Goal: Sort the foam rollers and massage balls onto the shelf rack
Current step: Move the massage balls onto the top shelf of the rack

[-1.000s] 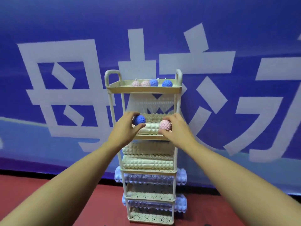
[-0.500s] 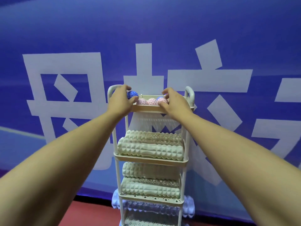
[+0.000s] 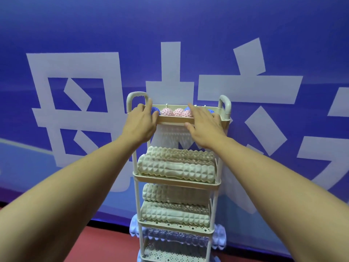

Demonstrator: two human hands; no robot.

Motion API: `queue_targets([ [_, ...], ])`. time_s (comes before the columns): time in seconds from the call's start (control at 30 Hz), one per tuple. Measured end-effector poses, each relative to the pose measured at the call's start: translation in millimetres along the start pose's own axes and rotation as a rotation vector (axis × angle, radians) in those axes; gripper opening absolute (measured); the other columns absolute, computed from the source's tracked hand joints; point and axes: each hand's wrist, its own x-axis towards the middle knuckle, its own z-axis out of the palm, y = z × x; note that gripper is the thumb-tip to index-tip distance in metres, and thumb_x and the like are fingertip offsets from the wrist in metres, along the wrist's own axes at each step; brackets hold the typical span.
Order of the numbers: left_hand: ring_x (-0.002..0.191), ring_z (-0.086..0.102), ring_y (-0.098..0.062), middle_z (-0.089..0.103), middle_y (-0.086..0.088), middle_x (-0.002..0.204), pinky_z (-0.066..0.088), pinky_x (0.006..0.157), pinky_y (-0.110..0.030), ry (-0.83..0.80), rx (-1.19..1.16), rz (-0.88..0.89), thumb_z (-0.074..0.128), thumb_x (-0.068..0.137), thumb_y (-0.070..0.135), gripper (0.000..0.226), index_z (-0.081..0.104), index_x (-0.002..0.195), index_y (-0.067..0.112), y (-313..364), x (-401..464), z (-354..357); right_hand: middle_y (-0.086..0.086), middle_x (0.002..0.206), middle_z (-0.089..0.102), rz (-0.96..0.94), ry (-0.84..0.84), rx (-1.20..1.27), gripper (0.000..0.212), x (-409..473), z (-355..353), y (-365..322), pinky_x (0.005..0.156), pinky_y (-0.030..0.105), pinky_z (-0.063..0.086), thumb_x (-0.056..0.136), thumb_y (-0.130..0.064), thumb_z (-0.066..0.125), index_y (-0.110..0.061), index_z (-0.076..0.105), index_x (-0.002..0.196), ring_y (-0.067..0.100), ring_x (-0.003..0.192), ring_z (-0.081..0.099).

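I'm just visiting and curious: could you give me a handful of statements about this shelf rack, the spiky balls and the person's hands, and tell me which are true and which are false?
1. The top tray holds both pink and blue massage balls. True: pink massage balls sit in the middle, a blue massage ball by the left hand.
2. The right hand grips a cream foam roller. False: its straight fingers reach over the tray's front rim.
3. Cream foam rollers lie on the shelf below the top tray. True.
4. The wall behind is plain red. False: the banner is blue with large white characters.
5. A lavender foam roller lies low on the rack. True.
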Motion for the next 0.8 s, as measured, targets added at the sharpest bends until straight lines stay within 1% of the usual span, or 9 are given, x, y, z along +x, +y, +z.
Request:
queue_targets([
  [0.03,0.104,0.053,-0.031,0.056,-0.014,0.114,0.046,0.090,-0.045,-0.008,0.033,0.037,0.034,0.107,0.037,0.049,0.037,0.149,0.012,0,-2,-2,0.000,0.162,0.027,0.006,-0.009,0.018,0.061,-1,-3,-1,0.120,0.044,0.012,0.104,-0.044,0.041,-0.023,0.020,0.157,0.018,0.153,0.014],
  [0.1,0.118,0.052,-0.034,0.056,-0.018,0.129,0.043,0.098,-0.046,0.007,0.093,0.077,0.036,0.106,0.039,0.049,0.042,0.145,0.010,0,-8,-6,-0.001,0.165,0.023,0.006,0.003,0.035,0.058,-4,-4,-2,0.121,0.043,0.010,0.103,-0.045,0.041,-0.021,0.027,0.154,0.018,0.155,0.009],
  [0.2,0.131,0.048,-0.033,0.047,-0.015,0.147,0.041,0.107,-0.047,0.056,0.106,0.105,0.036,0.104,0.044,0.050,0.048,0.142,0.012,2,-21,-6,-0.003,0.162,0.031,-0.016,0.142,0.118,0.051,-19,0,-6,0.121,0.042,0.015,0.103,-0.043,0.043,-0.022,0.039,0.150,0.017,0.152,0.018],
  [0.3,0.131,0.049,-0.027,0.050,-0.008,0.145,0.042,0.105,-0.046,0.112,0.067,0.233,0.037,0.102,0.045,0.050,0.049,0.141,0.016,13,-49,-2,-0.004,0.152,0.044,-0.109,0.279,0.133,0.044,-50,8,-11,0.115,0.040,0.027,0.101,-0.039,0.046,-0.022,0.050,0.142,0.016,0.144,0.035],
  [0.37,0.125,0.052,-0.024,0.055,-0.004,0.139,0.045,0.098,-0.043,0.126,0.019,0.303,0.042,0.102,0.041,0.044,0.054,0.136,0.016,20,-78,4,-0.004,0.141,0.053,-0.176,0.294,0.135,0.040,-78,18,-13,0.107,0.038,0.036,0.099,-0.037,0.047,-0.021,0.056,0.135,0.017,0.134,0.046],
  [0.43,0.115,0.056,-0.024,0.058,-0.002,0.132,0.047,0.090,-0.042,0.068,-0.021,0.319,0.041,0.101,0.041,0.042,0.058,0.131,0.016,19,-113,20,-0.003,0.130,0.059,-0.201,0.250,0.148,0.037,-110,36,-13,0.098,0.037,0.042,0.099,-0.036,0.047,-0.020,0.059,0.130,0.019,0.122,0.054],
  [0.53,0.115,0.056,-0.024,0.057,-0.001,0.130,0.046,0.093,-0.041,-0.197,-0.063,0.260,0.038,0.102,0.046,0.045,0.057,0.132,0.018,9,-174,59,-0.001,0.130,0.058,-0.136,-0.014,0.121,0.040,-165,73,-8,0.097,0.040,0.045,0.102,-0.038,0.044,-0.021,0.053,0.137,0.023,0.118,0.055],
  [0.7,0.117,0.059,-0.029,0.062,-0.006,0.133,0.050,0.094,-0.044,-0.844,-0.002,-0.025,0.045,0.098,0.051,0.046,0.056,0.132,0.021,-12,-274,136,0.001,0.157,0.039,0.141,-0.651,0.162,0.059,-250,154,3,0.097,0.046,0.048,0.104,-0.045,0.041,-0.027,0.023,0.157,0.031,0.130,0.051],
  [0.8,0.120,0.058,-0.033,0.063,-0.012,0.132,0.047,0.101,-0.043,-1.192,0.042,-0.084,0.050,0.096,0.050,0.049,0.061,0.130,0.015,-18,-327,178,0.011,0.157,0.040,0.194,-1.008,0.154,0.061,-295,201,9,0.108,0.042,0.042,0.103,-0.043,0.047,-0.016,0.031,0.155,0.034,0.136,0.047],
])
